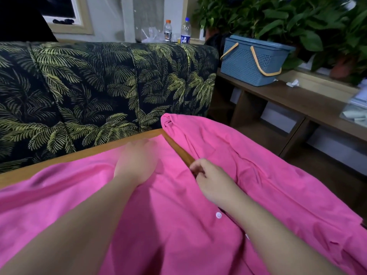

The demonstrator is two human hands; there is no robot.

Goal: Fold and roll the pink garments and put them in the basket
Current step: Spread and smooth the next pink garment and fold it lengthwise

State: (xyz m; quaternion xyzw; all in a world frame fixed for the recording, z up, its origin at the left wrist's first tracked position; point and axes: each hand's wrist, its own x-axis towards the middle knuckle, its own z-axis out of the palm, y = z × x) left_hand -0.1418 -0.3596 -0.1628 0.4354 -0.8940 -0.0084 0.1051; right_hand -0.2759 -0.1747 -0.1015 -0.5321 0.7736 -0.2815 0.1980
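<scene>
Bright pink buttoned cotton garment (228,195) spread unfolded over the wooden worktop (83,153), covering most of it. Long axis runs from near edge toward the far right corner; one bunched end (170,122) points away, draped past the worktop's far corner. Right part hangs off the right edge toward the floor. White round button (218,215) shows on the placket just beside the right forearm.

Left hand (137,161) lies palm-down on the fabric near the far worktop edge, fingers straight and flat; blurred, so finger detail unclear. Grip holds nothing, only presses the cloth; garment lies under and around it.

Right hand (210,179) sits just right of the left one, fingers curled, pinching a fold edge of the garment where a strip of bare worktop shows through. Garment lies under this hand and extends to its right and beyond.

Farther off: sofa with black and green palm-leaf print (99,86) directly behind the worktop. To the right, a low dark wooden shelf (297,100) carries a blue plastic lattice basket with yellow handles (254,60), well apart from the garment. Crumpled white paper (293,83) lies near the basket. Green leafy potted plants (288,18) stand behind it. Two clear plastic bottles (176,31) stand on the ledge behind the sofa.
</scene>
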